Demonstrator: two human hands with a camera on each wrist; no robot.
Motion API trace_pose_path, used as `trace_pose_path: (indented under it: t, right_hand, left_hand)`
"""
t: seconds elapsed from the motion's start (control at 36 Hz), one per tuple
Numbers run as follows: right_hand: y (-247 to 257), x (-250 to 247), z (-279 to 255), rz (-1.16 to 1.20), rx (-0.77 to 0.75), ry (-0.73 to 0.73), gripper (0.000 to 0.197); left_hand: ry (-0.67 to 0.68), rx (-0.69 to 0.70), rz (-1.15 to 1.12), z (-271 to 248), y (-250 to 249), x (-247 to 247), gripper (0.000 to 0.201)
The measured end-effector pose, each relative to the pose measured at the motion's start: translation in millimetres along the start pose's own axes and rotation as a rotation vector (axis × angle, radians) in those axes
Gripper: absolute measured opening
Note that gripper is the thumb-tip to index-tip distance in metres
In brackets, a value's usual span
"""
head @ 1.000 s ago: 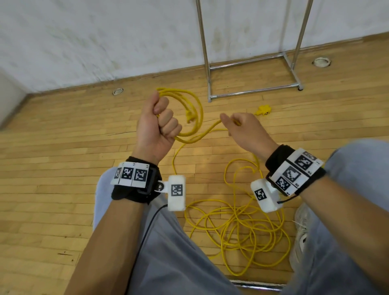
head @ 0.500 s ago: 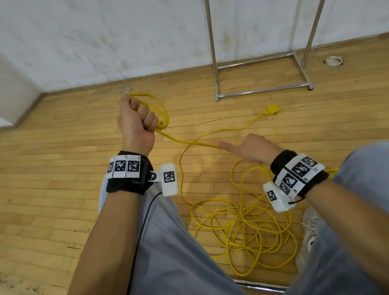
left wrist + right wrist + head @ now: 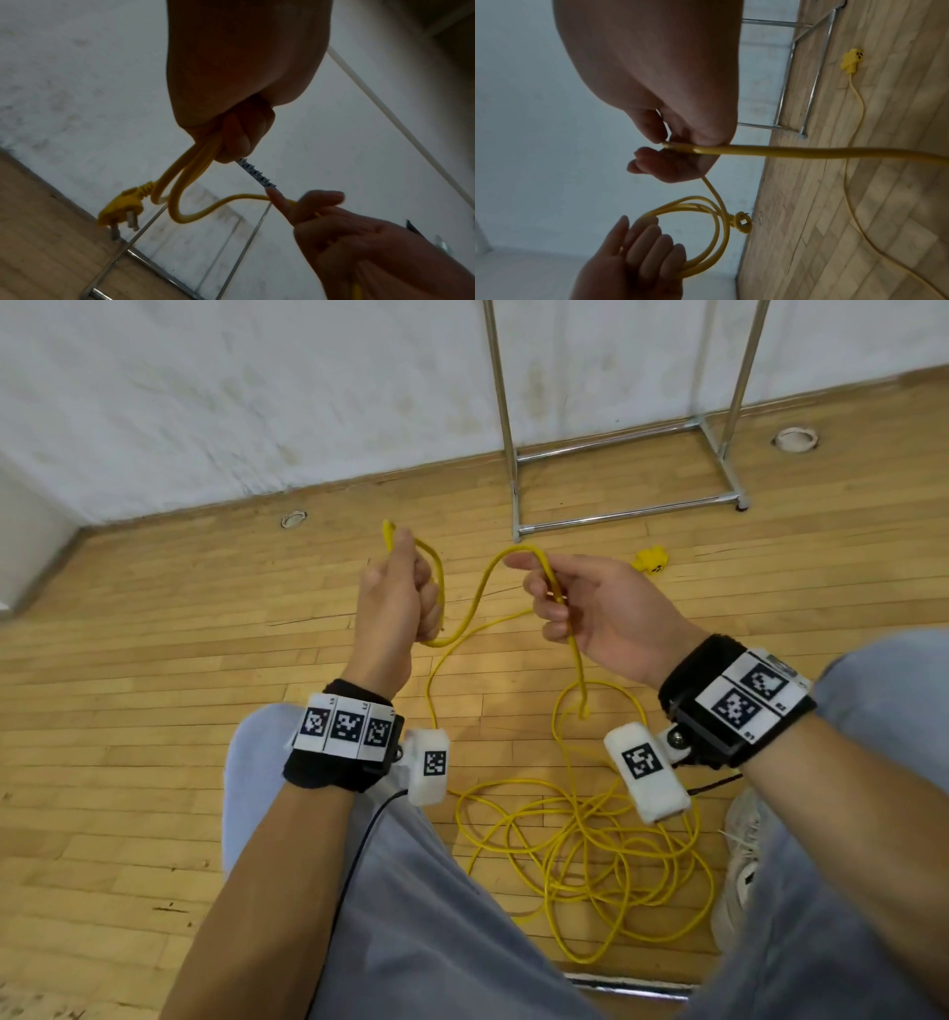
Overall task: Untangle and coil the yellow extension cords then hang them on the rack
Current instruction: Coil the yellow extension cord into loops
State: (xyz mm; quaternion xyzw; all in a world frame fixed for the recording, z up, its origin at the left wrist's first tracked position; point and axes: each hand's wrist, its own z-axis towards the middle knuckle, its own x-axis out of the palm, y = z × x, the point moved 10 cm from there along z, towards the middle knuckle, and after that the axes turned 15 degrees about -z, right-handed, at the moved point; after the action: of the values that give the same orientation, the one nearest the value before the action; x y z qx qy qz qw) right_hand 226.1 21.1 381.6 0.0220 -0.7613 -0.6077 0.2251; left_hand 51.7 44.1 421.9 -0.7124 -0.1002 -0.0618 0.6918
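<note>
Here the left hand clamps its grip on the coiled loops of the yellow cord while the right hand pinches the next length beside them, feeding slack from the tangle below the coil, short of the rack.

The extension cord is bright yellow, as are its plug and the socket end. The plank floor is honey-toned wood. The rack is shiny chrome, the wall smudged white. Wristbands look black with black-and-white square markers.
</note>
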Motion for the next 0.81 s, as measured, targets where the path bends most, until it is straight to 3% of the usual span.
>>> trace_pose_path:
  t: [0.25, 0.36, 0.47, 0.67, 0.81]
  right_hand:
    - [1, -3, 2, -0.451, -0.097, -0.121, 0.036]
    - [15, -8, -3, -0.623, -0.228, -0.294, 0.030]
    - [27, -13, -8, -0.745, -0.300, -0.418, 0.029]
    - [27, 3, -6, -0.817, -0.306, -0.335, 0.028]
    - [32, -7, -13, -0.957, -0.354, -0.517, 0.019]
  left_hand:
    - [0.117, -0.079, 0.071, -13, 17, 33, 0.051]
    - [0.154, -0.127, 0.144, -15, 28, 39, 0.047]
    - [0.180, -0.177, 0.176, -19, 35, 46, 0.046]
    - [0.211, -0.178, 0.148, -26, 42, 59, 0.048]
    - [0.226, -0.160, 0.178, -28, 50, 62, 0.047]
